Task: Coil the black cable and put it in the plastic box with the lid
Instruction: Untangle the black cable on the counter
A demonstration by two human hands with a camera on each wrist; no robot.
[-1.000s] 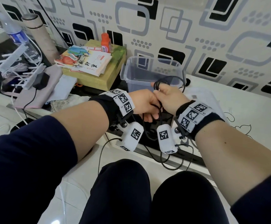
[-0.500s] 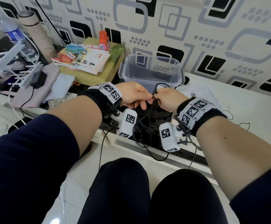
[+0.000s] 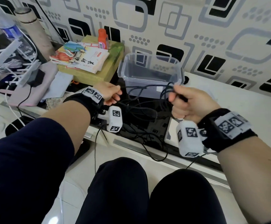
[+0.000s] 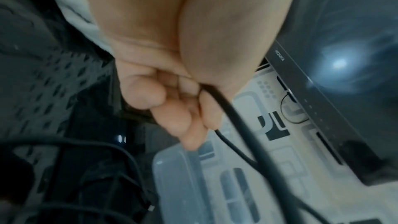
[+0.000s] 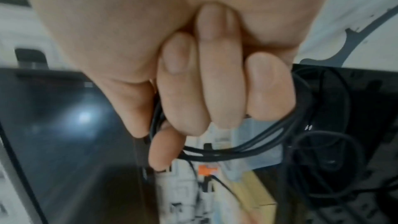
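Note:
A thin black cable (image 3: 147, 86) stretches between both hands in front of the clear plastic box (image 3: 151, 73), which stands open against the wall. My right hand (image 3: 178, 97) grips several loops of the cable (image 5: 247, 149) in its curled fingers (image 5: 183, 91). My left hand (image 3: 113, 94) pinches a single strand (image 4: 228, 108) between thumb and fingers. The remaining cable lies tangled on the black glass surface (image 3: 147, 126) and hangs over its front edge. No lid shows in the head view.
A yellow-green box (image 3: 89, 75) with books and an orange bottle (image 3: 102, 38) stands left of the plastic box. Further left are a white router with cables (image 3: 15, 65), a water bottle (image 3: 7, 28) and a flask (image 3: 32, 29). White tabletop (image 3: 244, 110) extends right. My knees are below.
My hands, joined at the cable a second ago, have moved apart: the left went left, the right went right, and a strand now runs taut between them.

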